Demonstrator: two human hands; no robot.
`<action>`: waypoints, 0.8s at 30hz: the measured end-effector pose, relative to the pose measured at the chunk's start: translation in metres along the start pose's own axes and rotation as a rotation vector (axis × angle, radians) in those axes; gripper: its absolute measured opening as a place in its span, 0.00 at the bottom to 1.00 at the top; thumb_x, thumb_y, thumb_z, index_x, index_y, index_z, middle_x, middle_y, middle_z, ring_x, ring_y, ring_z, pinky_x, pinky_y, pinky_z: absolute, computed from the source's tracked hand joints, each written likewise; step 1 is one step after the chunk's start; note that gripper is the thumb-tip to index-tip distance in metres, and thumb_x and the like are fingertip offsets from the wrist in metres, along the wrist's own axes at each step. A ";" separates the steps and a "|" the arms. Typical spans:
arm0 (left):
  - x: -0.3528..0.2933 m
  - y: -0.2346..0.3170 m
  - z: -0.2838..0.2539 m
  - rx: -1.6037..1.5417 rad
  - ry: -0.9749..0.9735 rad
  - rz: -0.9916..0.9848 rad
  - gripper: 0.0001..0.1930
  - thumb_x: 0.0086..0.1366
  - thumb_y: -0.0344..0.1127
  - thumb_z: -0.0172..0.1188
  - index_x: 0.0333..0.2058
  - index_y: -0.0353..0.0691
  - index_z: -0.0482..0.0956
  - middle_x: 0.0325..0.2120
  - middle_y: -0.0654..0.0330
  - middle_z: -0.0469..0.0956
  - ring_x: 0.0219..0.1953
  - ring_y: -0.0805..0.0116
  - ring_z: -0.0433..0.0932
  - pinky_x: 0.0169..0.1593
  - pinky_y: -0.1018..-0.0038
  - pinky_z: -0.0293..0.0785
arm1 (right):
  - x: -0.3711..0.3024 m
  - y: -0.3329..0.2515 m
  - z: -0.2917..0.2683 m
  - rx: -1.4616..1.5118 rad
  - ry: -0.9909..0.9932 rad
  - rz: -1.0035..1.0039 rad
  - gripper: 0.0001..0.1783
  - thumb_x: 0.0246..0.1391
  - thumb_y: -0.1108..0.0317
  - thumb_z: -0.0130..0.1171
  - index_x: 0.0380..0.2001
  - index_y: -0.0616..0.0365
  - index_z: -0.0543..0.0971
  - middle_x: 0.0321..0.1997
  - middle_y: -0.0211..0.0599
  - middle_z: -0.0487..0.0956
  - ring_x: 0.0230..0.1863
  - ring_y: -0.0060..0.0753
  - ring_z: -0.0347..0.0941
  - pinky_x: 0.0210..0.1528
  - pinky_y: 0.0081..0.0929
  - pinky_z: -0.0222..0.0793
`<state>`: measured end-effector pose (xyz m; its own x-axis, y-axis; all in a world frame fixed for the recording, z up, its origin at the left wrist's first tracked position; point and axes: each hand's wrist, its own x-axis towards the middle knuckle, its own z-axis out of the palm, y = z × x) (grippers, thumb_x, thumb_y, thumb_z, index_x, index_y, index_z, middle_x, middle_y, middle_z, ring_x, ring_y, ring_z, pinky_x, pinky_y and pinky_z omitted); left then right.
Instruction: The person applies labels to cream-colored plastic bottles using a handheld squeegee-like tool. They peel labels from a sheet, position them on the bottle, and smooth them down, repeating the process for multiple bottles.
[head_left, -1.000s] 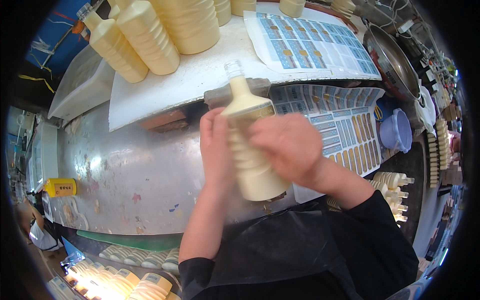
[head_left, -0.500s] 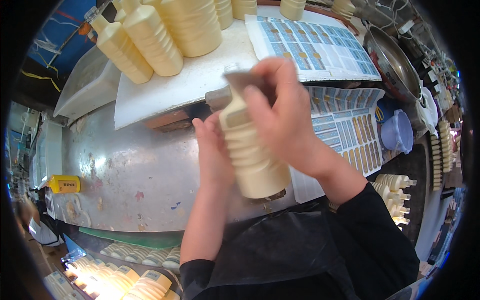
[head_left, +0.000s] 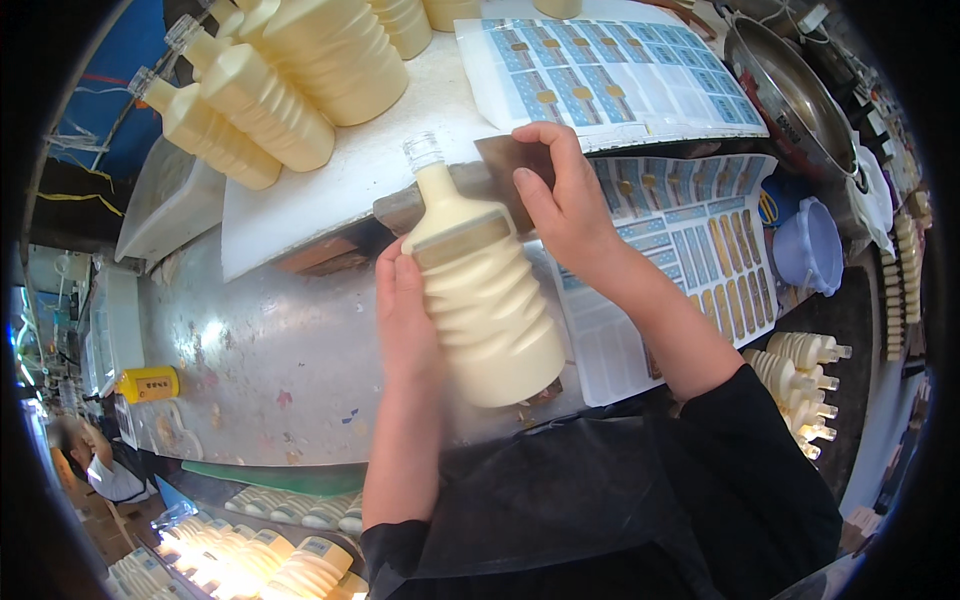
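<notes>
A cream-yellow bottle (head_left: 495, 325) with a ribbed body and a clear threaded neck leans in front of me. My left hand (head_left: 405, 310) grips its left side, the fingers partly hidden behind it. A shiny, tan-gold strip label (head_left: 462, 240) lies across the bottle's shoulder. To the right of the neck, my right hand (head_left: 570, 205) pinches a thin, dark brown flat piece (head_left: 503, 160), apart from the label. Near that hand lies a sheet of blue and gold stickers (head_left: 690, 270), several of its spaces bare.
Several cream bottles (head_left: 265, 100) stand on the white board (head_left: 390, 155), beside another sticker sheet (head_left: 590, 70). A lilac bucket (head_left: 808, 248) and a large metal pan (head_left: 790, 95) are at right. A yellow container (head_left: 148, 384) sits left; more bottles (head_left: 300, 572) fill the lower left.
My right hand has drawn the brown piece away from the bottle, up and to the right. The bottle's neck and the label on its shoulder now show fully.
</notes>
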<state>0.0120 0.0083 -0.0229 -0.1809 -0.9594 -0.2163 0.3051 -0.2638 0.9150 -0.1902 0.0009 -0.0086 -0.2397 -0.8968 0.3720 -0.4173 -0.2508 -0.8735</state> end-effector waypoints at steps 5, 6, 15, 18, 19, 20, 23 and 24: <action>-0.019 -0.010 -0.011 -0.030 -0.020 -0.023 0.27 0.78 0.45 0.49 0.68 0.35 0.61 0.62 0.54 0.72 0.62 0.63 0.73 0.66 0.65 0.68 | 0.009 -0.012 0.001 0.171 -0.021 -0.019 0.21 0.63 0.72 0.53 0.58 0.64 0.67 0.57 0.54 0.74 0.60 0.55 0.72 0.63 0.42 0.66; -0.025 -0.009 -0.012 0.034 -0.062 -0.029 0.30 0.76 0.45 0.52 0.68 0.34 0.60 0.62 0.53 0.72 0.63 0.62 0.72 0.66 0.64 0.68 | 0.007 -0.015 0.004 0.139 -0.047 -0.014 0.20 0.63 0.72 0.52 0.58 0.64 0.67 0.57 0.54 0.74 0.59 0.55 0.72 0.63 0.42 0.66; -0.037 0.004 -0.005 0.059 -0.201 -0.091 0.38 0.64 0.36 0.64 0.69 0.34 0.57 0.62 0.51 0.71 0.63 0.60 0.72 0.66 0.64 0.68 | 0.007 -0.008 0.001 0.024 -0.006 -0.086 0.19 0.64 0.73 0.52 0.57 0.63 0.67 0.56 0.54 0.74 0.57 0.56 0.73 0.62 0.43 0.67; -0.038 0.004 -0.005 0.243 -0.137 -0.109 0.36 0.65 0.33 0.62 0.69 0.34 0.57 0.61 0.52 0.71 0.61 0.62 0.73 0.66 0.65 0.69 | 0.005 -0.028 0.008 0.093 -0.008 -0.009 0.18 0.65 0.74 0.51 0.56 0.63 0.68 0.55 0.52 0.74 0.56 0.53 0.73 0.60 0.41 0.68; -0.041 0.005 -0.001 0.325 -0.112 -0.094 0.36 0.66 0.32 0.62 0.69 0.34 0.57 0.60 0.52 0.72 0.61 0.63 0.73 0.65 0.65 0.69 | 0.004 -0.032 0.014 0.071 -0.019 -0.015 0.17 0.65 0.73 0.50 0.56 0.62 0.68 0.54 0.50 0.74 0.55 0.49 0.73 0.60 0.38 0.68; -0.043 0.004 0.003 0.403 -0.090 -0.076 0.35 0.66 0.31 0.62 0.69 0.34 0.57 0.60 0.52 0.72 0.60 0.63 0.73 0.64 0.65 0.70 | 0.004 -0.036 0.019 0.046 -0.029 -0.025 0.17 0.66 0.73 0.49 0.57 0.62 0.69 0.54 0.48 0.75 0.55 0.46 0.74 0.60 0.36 0.68; -0.042 0.005 0.011 0.520 -0.086 0.008 0.41 0.62 0.41 0.67 0.68 0.35 0.57 0.53 0.45 0.79 0.55 0.55 0.80 0.59 0.62 0.75 | 0.007 -0.050 0.031 -0.065 -0.020 -0.076 0.18 0.64 0.73 0.51 0.56 0.61 0.68 0.54 0.51 0.74 0.56 0.52 0.73 0.59 0.40 0.68; -0.043 0.007 0.016 0.535 -0.070 0.026 0.40 0.62 0.42 0.67 0.68 0.35 0.58 0.51 0.42 0.80 0.54 0.49 0.82 0.57 0.60 0.76 | 0.007 -0.054 0.036 -0.125 -0.036 -0.093 0.18 0.63 0.73 0.52 0.56 0.61 0.68 0.54 0.52 0.73 0.55 0.54 0.72 0.59 0.41 0.68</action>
<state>0.0071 0.0494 -0.0016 -0.2473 -0.9511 -0.1848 -0.2050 -0.1351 0.9694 -0.1374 -0.0052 0.0302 -0.1643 -0.8850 0.4356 -0.5429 -0.2876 -0.7890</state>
